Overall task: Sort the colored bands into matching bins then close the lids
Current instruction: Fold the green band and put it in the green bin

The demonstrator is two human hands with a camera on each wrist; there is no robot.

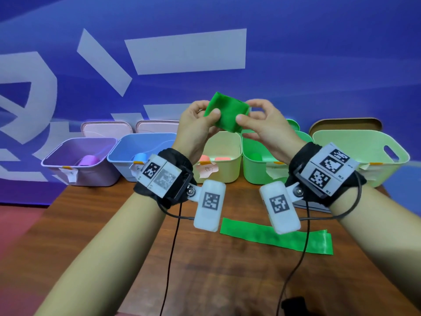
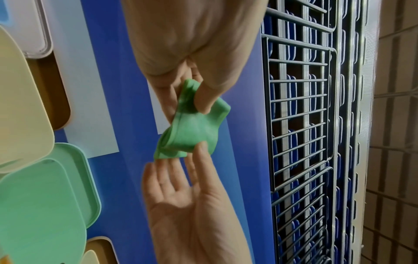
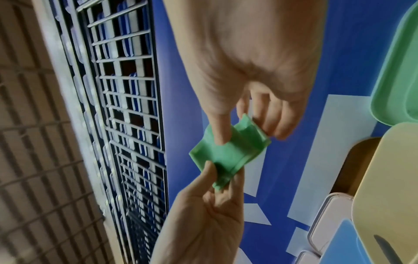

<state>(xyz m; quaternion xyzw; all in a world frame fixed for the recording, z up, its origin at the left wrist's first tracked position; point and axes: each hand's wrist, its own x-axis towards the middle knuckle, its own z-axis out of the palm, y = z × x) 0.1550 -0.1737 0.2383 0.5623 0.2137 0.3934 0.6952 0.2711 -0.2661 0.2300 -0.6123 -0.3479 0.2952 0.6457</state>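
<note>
Head view shows both hands raised above the wooden table [image 1: 136, 224], holding a folded green band [image 1: 227, 112] between them. The left hand [image 1: 196, 126] pinches its left edge between thumb and fingers, and the right hand [image 1: 264, 126] pinches the right edge the same way. From the left wrist, the left hand [image 2: 196, 44] has its thumb pressed on the folded green band [image 2: 192, 132], with the right hand [image 2: 192, 205] meeting it from the far side. From the right wrist, the right hand [image 3: 253, 62] presses its thumb on the folded green band [image 3: 228, 151], fingers curled behind it, while the left hand [image 3: 203, 214] nips the opposite corner. Beyond the hands stand open bins in a row: purple bin [image 1: 68, 151], blue bin [image 1: 123, 147], cream bin [image 1: 227, 142], green bin [image 1: 252, 174] and pale green bin [image 1: 355, 142]. Below the right hand, a second green band [image 1: 252, 233] lies flat on the table.
</note>
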